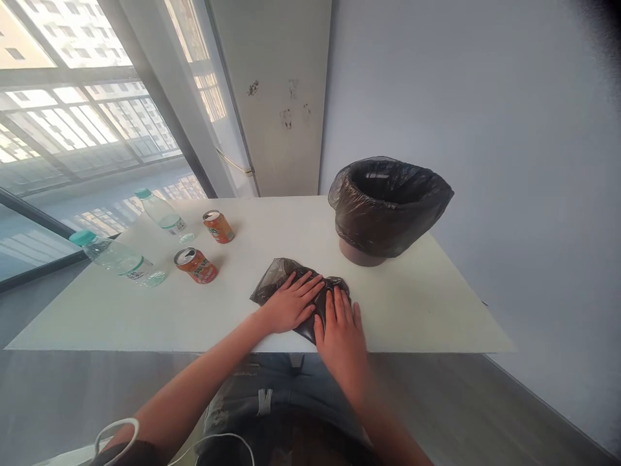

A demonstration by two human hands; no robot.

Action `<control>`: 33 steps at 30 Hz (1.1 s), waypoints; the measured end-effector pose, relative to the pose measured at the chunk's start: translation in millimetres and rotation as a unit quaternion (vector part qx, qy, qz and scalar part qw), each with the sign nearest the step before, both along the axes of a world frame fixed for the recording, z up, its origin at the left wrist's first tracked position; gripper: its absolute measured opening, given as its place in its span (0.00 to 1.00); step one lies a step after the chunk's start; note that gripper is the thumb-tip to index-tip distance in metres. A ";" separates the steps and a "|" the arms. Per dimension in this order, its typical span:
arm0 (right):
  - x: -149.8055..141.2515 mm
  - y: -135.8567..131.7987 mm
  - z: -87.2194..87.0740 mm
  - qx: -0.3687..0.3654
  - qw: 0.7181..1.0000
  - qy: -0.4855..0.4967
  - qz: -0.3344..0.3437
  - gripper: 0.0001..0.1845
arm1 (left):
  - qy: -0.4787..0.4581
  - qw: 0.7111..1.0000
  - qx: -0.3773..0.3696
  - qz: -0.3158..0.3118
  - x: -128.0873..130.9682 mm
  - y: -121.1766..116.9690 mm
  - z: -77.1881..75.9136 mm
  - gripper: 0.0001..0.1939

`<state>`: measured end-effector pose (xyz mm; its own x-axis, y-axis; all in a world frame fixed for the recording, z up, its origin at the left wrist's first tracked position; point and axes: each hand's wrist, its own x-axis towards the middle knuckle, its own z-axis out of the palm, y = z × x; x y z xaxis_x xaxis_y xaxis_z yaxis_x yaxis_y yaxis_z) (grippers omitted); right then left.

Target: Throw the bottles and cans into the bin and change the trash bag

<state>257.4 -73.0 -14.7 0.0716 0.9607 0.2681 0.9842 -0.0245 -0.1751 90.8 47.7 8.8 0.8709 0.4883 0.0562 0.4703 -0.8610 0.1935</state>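
Daylight is let in through tall windows [72, 103] at the left, and a white table [417, 317] is set against a pale wall [475, 97]. Near the front edge of its top, a crumpled black plastic bag [274, 278] is spread under both hands. By the left hand [290, 305] the bag's middle is covered, palm down, with the fingers extended and slightly parted; by the right hand [343, 327] its right end is covered, likewise open and flat. Nothing is gripped by either hand; how hard the film is being pressed cannot be told.

The film looks thin and very light, limp and somewhat slippery, and is likely to be torn or stretched if pinched and pulled sharply. A hold would best be taken at the loose, see-through corner on the left, where the film is left uncovered, with the rest steadied by a flat palm so that it is not slid about.

Beyond the right hand, a brown bin [361, 255] is stood upright, draped with a black bin liner [388, 228]. Two clear bottles and two orange drink cans are grouped at the left, well apart from the hands.
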 end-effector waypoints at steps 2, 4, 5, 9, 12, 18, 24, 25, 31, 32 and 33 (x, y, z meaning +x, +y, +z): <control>-0.2 -0.6 0.4 0.003 1.000 0.008 0.003 0.32 | 0.000 1.000 0.002 -0.003 -0.1 -0.3 -0.3 0.32; -0.4 -0.7 0.8 0.008 1.000 0.015 0.007 0.32 | -0.002 1.000 0.005 -0.006 -0.2 -0.5 -0.6 0.33; -0.5 -0.6 0.9 0.010 1.000 0.018 0.007 0.32 | -0.005 1.000 0.007 -0.006 -0.3 -0.6 -0.8 0.33; -0.5 0.1 0.6 0.014 1.000 0.019 0.007 0.32 | -0.013 1.000 0.012 -0.005 -0.1 -1.0 -1.2 0.33; 0.1 0.0 -0.2 0.017 1.000 0.020 0.010 0.32 | -0.006 1.000 0.006 -0.005 0.4 -1.0 -0.8 0.33; 0.5 -0.7 -2.1 0.014 1.000 0.024 0.011 0.33 | 0.002 1.000 -0.001 -0.006 0.2 -1.1 -1.0 0.33; 0.5 -0.2 -3.7 0.021 1.000 0.017 0.013 0.33 | -0.005 1.000 0.010 -0.004 0.6 -1.8 -2.5 0.33; 0.3 -0.3 -3.4 0.025 0.999 0.016 0.013 0.33 | -0.003 1.000 0.009 -0.004 0.8 -1.9 -1.9 0.33; -1.4 -0.4 -1.8 0.016 1.000 0.016 0.010 0.33 | -0.006 1.000 0.008 -0.002 0.2 -2.0 -0.8 0.33; -1.4 -0.3 -2.4 0.015 1.000 0.017 0.010 0.33 | -0.010 1.000 0.009 -0.003 -0.1 -1.9 -1.7 0.33; -1.3 -0.1 -3.3 0.016 1.000 0.019 0.010 0.33 | -0.013 1.000 0.010 -0.004 -0.4 -1.8 -2.6 0.33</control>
